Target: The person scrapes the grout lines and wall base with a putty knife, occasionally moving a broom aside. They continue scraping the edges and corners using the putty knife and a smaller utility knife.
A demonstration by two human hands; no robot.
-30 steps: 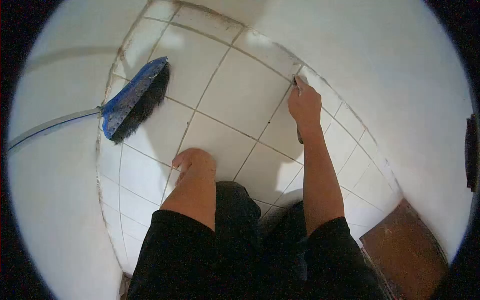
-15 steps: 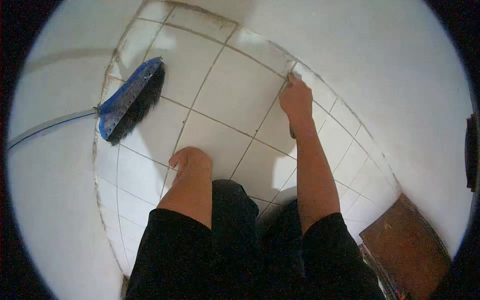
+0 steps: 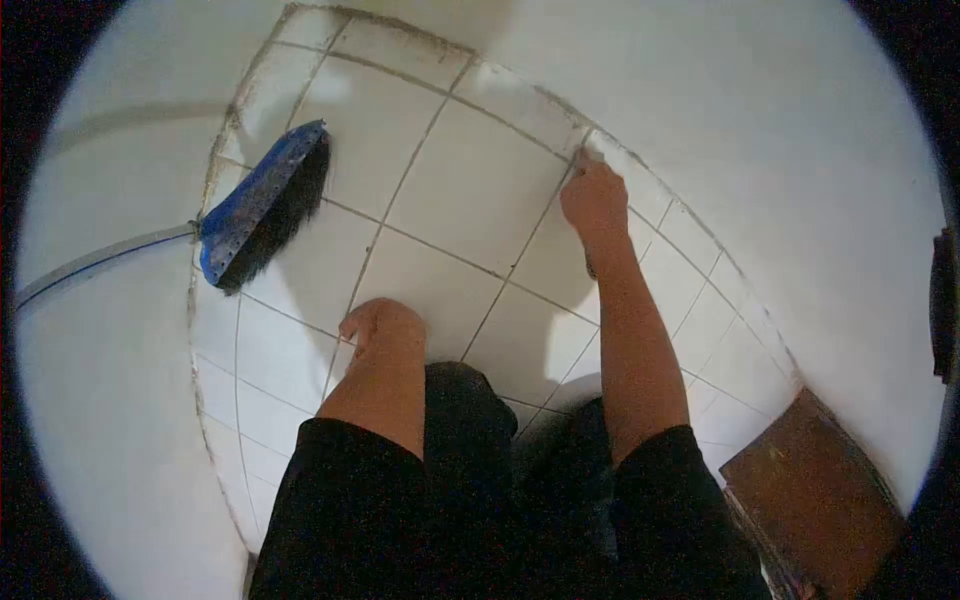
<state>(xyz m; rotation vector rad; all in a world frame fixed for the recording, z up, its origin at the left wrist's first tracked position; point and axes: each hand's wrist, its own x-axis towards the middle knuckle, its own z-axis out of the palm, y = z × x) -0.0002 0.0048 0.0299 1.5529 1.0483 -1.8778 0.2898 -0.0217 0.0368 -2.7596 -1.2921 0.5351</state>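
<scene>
My right hand [image 3: 596, 202] reaches forward to the tiled floor [image 3: 460, 165], at a grout joint close to the wall. Its fingers are closed, with the fingertips at the border tile. A small dark thing shows under the wrist; whether it is a tool's handle or something worn, I cannot make out. Whatever the fingers hold is hidden. My left hand [image 3: 384, 322] is bent at the wrist in front of my left knee [image 3: 462, 395], low over the tiles. Its thumb side points left and the other fingers are mostly hidden.
On the left, a broom with a blue head [image 3: 250, 205] and dark bristles leans along the wall, its pale handle [image 3: 100, 258] running to the left. White walls [image 3: 770, 130] close in both sides. A brown, flat-topped object [image 3: 815, 490] stands at lower right.
My right hand has shifted very slightly at the same grout joint, and its forearm has moved a little to the right. The left hand stays almost in place.
</scene>
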